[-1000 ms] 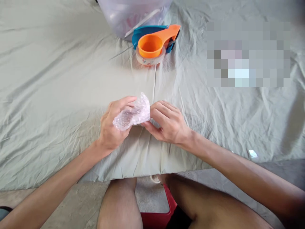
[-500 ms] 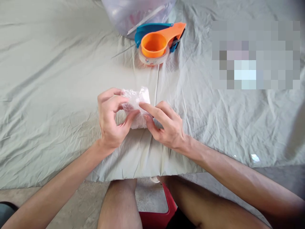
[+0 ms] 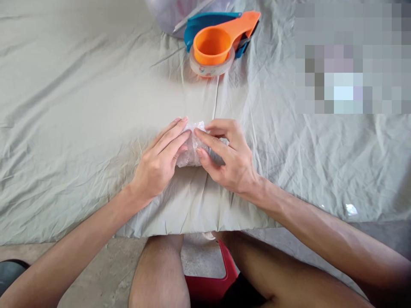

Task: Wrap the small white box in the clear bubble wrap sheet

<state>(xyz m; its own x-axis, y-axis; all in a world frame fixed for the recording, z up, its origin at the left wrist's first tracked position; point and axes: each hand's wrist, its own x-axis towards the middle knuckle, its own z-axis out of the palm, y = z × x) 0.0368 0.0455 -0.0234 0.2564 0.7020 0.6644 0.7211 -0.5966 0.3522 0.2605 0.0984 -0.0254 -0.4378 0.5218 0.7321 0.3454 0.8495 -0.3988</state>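
A small bundle wrapped in clear bubble wrap (image 3: 192, 150) lies on the grey-green sheet (image 3: 80, 98) near its front edge. My left hand (image 3: 160, 160) lies over its left side with the fingers stretched together and pressed on the wrap. My right hand (image 3: 226, 156) covers its right side, fingertips pinching and pressing the wrap from above. What is inside the wrap does not show.
An orange and blue tape dispenser (image 3: 221, 38) with a roll of clear tape (image 3: 208, 67) sits at the back centre, in front of a translucent plastic container (image 3: 180, 13). A blurred patch covers the upper right. A red stool (image 3: 212, 282) is between my knees.
The bundle has gone from held up in my hands to lying on the sheet. Both hands have come down onto it and now press it flat.
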